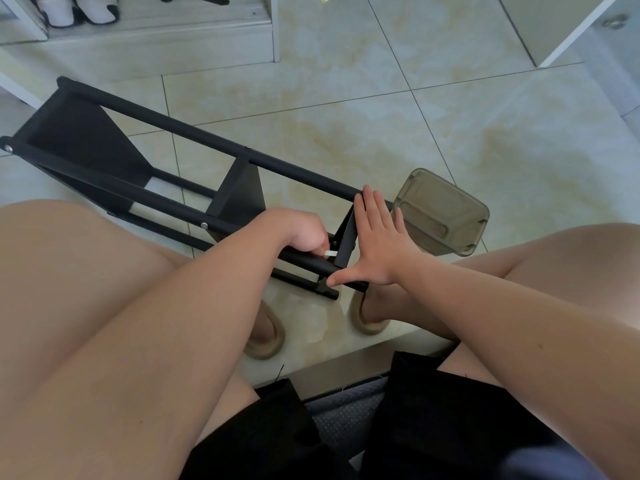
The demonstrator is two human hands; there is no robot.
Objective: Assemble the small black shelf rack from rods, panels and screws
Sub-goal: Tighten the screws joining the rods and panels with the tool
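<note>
Black rack, sideways on floor. Left hand pinches white tool at end panel. Right hand flat, fingers straight, against it.

No legible text or labels anywhere

Black rack lying on its side on the tiled floor, three panels between long rods, silver screw heads showing.
</note>
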